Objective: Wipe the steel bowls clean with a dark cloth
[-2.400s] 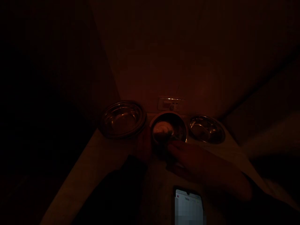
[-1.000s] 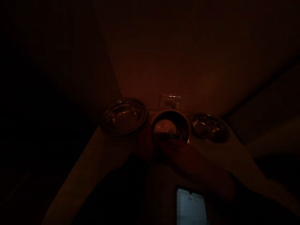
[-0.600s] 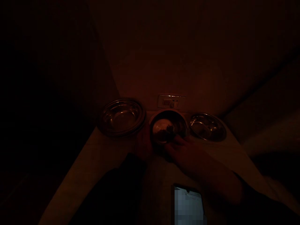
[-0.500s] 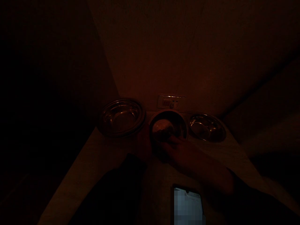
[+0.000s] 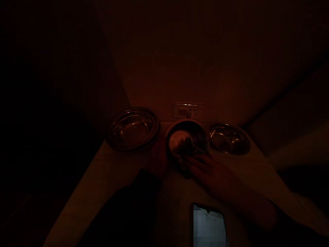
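Note:
The scene is very dark. A steel bowl [image 5: 199, 132] with a pale lump of food [image 5: 177, 141] in it stands in the middle of a counter. My left hand [image 5: 157, 158] grips the bowl's left side. My right hand [image 5: 209, 171] reaches over the near rim, fingers closed on a thin utensil [image 5: 198, 149] that dips into the food; I cannot make out which kind.
A wide steel plate [image 5: 133, 128] stands to the left of the bowl and a smaller steel dish [image 5: 228, 139] to its right. A wall socket [image 5: 189, 110] sits behind. A lit phone screen [image 5: 209, 226] lies near the counter's front edge [image 5: 77, 202].
My right hand has kept shifting slightly over the bowl's near rim, and the pale food looks stirred. The left hand stays on the bowl.

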Tool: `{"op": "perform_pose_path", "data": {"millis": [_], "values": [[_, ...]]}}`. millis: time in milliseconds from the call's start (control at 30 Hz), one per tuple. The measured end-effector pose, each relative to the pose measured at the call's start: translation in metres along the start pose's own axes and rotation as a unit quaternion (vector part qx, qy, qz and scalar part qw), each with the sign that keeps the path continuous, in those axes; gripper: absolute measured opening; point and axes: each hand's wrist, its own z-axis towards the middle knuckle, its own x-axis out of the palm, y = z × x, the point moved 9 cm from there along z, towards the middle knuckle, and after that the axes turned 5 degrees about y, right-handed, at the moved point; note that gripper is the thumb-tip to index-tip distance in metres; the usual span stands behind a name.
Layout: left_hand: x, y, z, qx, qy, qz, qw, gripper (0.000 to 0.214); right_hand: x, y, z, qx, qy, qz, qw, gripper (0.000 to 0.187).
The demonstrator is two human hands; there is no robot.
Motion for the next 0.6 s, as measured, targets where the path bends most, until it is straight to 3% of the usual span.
{"op": "perform_pose_path", "data": {"millis": [133,233,333,500,600], "values": [[0.006,-0.004,-0.001,0.017,0.032,-0.024,0.999,0.049,-0.008,-0.006,-0.013,-0.007,-0.007,-0.007,1.000,0.040],[0.004,0.000,-0.002,0.002,0.013,-0.020,1.000,0.048,-0.012,-0.009,-0.015,0.002,-0.005,0.009,1.000,0.037],[0.000,0.001,-0.003,0.012,-0.014,-0.008,1.000,0.046,-0.010,-0.001,-0.008,0.003,-0.011,0.044,0.999,0.036],[0.002,0.000,-0.007,0.013,-0.001,0.007,1.000,0.042,-0.006,0.011,0.012,0.045,-0.023,0.142,0.989,0.029],[0.001,0.000,-0.008,0.002,-0.006,0.007,1.000,0.043,-0.005,0.016,0.014,0.041,-0.006,0.097,0.994,0.030]]}}
